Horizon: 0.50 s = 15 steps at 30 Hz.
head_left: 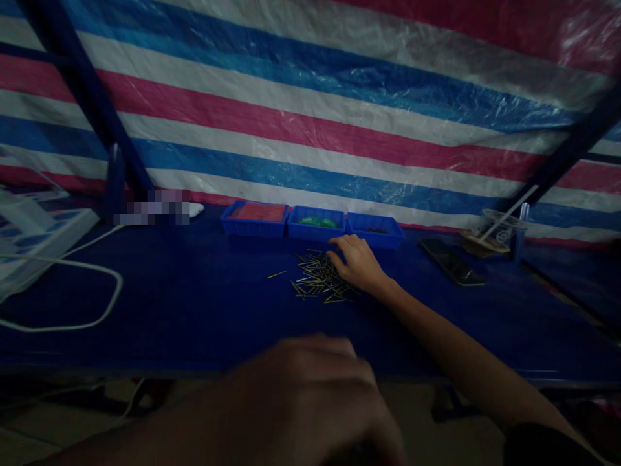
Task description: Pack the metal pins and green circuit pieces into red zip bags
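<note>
My right hand (pixel 356 262) reaches across the blue table (pixel 194 304) and rests palm down on the right side of a loose pile of thin brass-coloured pins (pixel 317 278). Its fingers are curled over the pins; whether any are gripped cannot be seen. My left hand (pixel 310 395) is close to the camera, blurred, near the table's front edge, fingers curled, nothing visible in it. Behind the pile stand three small blue trays: one with red contents (pixel 256 217), one with green contents (pixel 316 223), one with dark contents (pixel 376 230).
A dark phone (pixel 451 261) lies to the right of the trays, with a clear cup and straw (pixel 499 226) beyond it. A white cable (pixel 97 285) loops on the left beside white boxes (pixel 33 233). A striped tarpaulin (pixel 310 110) hangs behind.
</note>
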Available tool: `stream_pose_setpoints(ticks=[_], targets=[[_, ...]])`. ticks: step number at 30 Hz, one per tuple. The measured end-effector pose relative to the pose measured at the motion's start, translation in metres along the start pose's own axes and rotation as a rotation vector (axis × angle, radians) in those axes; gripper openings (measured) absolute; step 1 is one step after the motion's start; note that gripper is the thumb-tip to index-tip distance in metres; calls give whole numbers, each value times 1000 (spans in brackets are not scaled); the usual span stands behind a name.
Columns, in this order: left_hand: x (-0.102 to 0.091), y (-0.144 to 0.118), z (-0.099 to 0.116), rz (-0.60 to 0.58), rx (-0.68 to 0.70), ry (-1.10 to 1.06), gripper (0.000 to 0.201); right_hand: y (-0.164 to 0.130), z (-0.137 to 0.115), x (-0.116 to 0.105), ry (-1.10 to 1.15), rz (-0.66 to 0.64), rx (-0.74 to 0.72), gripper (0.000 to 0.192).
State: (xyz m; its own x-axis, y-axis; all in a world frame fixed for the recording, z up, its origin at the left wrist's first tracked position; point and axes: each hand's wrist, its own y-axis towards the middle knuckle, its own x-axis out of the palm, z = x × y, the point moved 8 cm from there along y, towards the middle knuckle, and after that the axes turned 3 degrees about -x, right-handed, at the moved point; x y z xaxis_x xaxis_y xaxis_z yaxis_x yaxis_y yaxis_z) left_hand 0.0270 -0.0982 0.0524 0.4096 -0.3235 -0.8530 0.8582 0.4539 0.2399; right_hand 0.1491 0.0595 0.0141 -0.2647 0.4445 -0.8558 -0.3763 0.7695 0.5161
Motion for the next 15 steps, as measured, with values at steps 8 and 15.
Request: stream_pose_setpoints(ticks=[8,15], targets=[[-36,4,-183,142,-561,495,26,0,-9,5,51,-49,-57,24],[-26,38,-188,118,-453,404,17,-2,-22,6,90,-68,-128,23]])
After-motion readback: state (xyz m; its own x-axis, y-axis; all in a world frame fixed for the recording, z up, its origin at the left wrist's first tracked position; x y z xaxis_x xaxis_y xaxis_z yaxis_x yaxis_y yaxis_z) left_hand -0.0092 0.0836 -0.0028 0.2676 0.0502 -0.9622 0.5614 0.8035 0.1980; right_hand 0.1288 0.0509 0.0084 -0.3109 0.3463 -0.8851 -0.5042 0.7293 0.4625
